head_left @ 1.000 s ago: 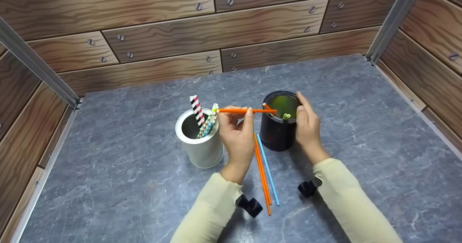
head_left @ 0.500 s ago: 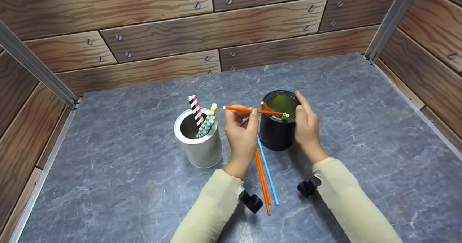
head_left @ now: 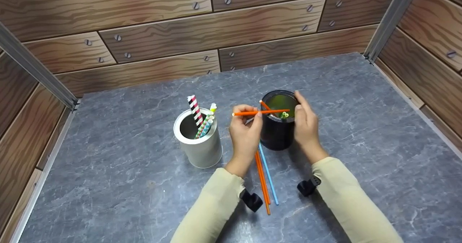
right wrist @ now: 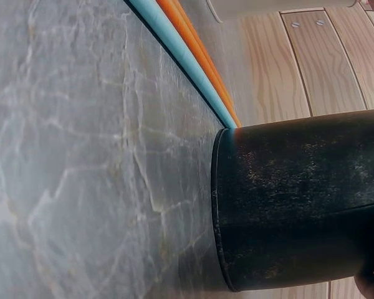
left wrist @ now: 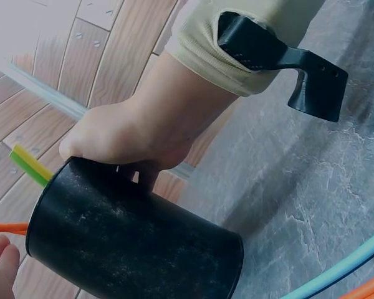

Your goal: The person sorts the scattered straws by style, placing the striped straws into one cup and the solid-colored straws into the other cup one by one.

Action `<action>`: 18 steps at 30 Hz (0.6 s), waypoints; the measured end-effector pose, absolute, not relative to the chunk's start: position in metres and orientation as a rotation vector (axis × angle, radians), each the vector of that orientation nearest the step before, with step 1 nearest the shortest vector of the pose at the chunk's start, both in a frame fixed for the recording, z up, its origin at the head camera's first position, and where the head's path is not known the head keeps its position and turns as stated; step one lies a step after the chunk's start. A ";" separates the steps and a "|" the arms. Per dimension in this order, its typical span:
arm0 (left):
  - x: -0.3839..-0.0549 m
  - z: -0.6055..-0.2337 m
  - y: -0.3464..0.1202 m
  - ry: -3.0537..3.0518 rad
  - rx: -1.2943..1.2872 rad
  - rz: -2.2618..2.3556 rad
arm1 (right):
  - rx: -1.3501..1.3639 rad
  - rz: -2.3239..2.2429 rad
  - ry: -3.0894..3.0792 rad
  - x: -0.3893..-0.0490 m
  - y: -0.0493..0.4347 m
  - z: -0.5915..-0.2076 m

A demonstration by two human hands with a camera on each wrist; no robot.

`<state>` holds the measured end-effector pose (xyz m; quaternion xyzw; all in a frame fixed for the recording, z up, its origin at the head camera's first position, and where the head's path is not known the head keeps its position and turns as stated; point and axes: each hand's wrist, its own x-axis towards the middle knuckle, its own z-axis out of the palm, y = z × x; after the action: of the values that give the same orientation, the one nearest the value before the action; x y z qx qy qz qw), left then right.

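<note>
My left hand [head_left: 245,134] pinches an orange straw [head_left: 249,113] between thumb and fingers. The straw lies nearly level, its right end over the mouth of a black can [head_left: 277,136]. My right hand [head_left: 306,131] holds that can by its right side, fingers reaching up to the rim. Inside the can stand green straws [head_left: 284,115] and another orange straw [head_left: 265,105] leaning on the left rim. In the left wrist view, a yellow-green straw [left wrist: 30,165] pokes out of the can's mouth. On the table in front lie a light blue straw [head_left: 268,176] and orange straws [head_left: 262,181].
A white can [head_left: 204,152] stands left of my left hand. It holds several patterned straws, including a pink-striped straw [head_left: 196,109] and blue patterned straws [head_left: 207,127]. Wood-print walls [head_left: 162,40] enclose the back and sides of the grey marbled table [head_left: 119,156].
My left hand has moved to the right, away from the white can, carrying the orange straw further over the black can's mouth. The right hand has stayed on the black can.
</note>
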<state>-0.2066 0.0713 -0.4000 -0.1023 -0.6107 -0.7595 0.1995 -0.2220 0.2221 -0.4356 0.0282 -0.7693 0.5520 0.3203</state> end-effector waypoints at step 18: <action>-0.203 -0.411 0.071 -1.801 -0.347 -2.012 | 0.062 1.455 -2.006 -0.223 0.221 -0.434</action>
<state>-0.2028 0.0713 -0.4115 -0.1247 -0.6472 -0.7227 0.2080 -0.2234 0.2210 -0.4344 0.0236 -0.7651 0.5549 0.3256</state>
